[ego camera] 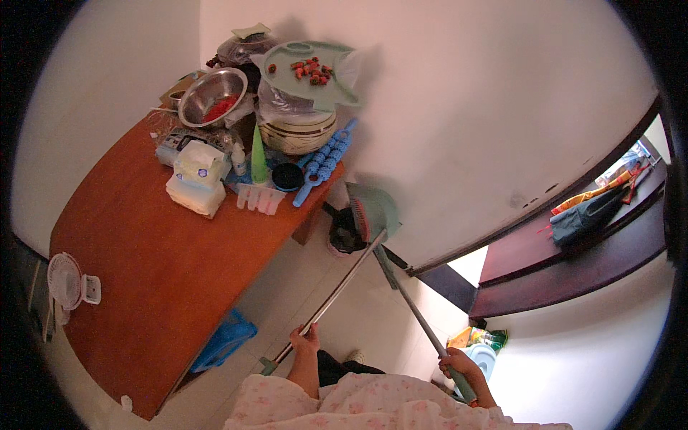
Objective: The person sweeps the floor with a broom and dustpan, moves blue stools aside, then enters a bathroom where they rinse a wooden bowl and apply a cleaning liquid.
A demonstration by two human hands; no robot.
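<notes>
My left hand [305,339] grips the shiny metal handle [344,281] of a long-handled tool that slants up to the right. My right hand [459,365] holds the grey-green handle [422,320] of a second tool. Both handles reach toward a green dustpan [381,207] and a broom head with reddish bristles [360,217], which overlap above a small black-lined waste bin [346,231] beside the table. The handles cross or meet near the dustpan; which one joins which head is hard to tell.
A reddish-brown table [177,258] at left carries a steel bowl [214,97], a tissue pack [198,177], blue massage rollers [325,161], a green tray [309,72] with strawberries and a small fan [67,282]. A blue plastic container [226,341] is under it. A doorway opens at right, near a lidded pail [481,357].
</notes>
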